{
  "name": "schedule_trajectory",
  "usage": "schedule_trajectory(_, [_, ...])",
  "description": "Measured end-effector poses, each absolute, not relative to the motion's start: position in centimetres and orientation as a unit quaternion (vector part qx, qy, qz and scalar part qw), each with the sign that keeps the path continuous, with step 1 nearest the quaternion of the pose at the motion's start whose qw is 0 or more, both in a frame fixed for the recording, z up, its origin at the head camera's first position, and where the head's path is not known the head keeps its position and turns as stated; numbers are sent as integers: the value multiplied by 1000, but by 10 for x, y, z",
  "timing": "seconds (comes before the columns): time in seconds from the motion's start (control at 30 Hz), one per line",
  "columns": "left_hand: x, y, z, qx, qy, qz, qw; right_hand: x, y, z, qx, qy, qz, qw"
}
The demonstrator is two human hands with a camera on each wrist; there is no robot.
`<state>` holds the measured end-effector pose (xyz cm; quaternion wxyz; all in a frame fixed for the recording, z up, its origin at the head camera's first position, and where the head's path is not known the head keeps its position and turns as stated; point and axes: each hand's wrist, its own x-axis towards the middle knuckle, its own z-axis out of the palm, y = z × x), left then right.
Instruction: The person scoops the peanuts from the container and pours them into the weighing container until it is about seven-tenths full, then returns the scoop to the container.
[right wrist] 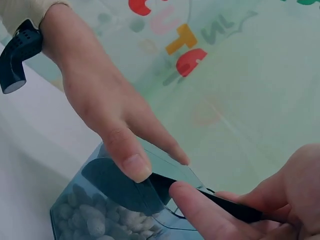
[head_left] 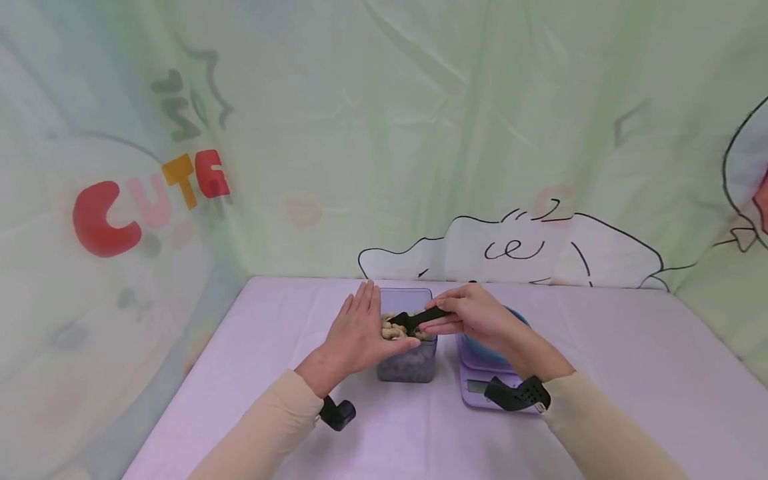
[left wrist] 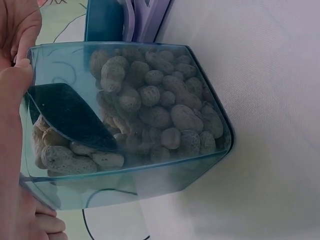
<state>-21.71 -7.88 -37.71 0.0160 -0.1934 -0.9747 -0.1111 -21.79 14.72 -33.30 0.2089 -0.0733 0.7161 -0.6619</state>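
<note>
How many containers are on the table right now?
2: the see-through box holding peanuts, beside the left hand, and the blue bowl on the purple scale, partly covered by the right hand. Anything behind that hand would be hidden.

From the head, at 4 o'clock, the right hand (head_left: 480, 315) hides much of the blue bowl (head_left: 482, 352); at 5, we cannot read the scale display (head_left: 477, 387). The right-wrist view crops the container (head_left: 406, 368) at 7.
</note>
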Motion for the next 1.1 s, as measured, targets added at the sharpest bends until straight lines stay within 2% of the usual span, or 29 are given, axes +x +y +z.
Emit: schedule_trajectory(1.1, [-219, -80, -379, -192, -974, -116, 29, -216, 183, -347, -60, 616, -755, 216])
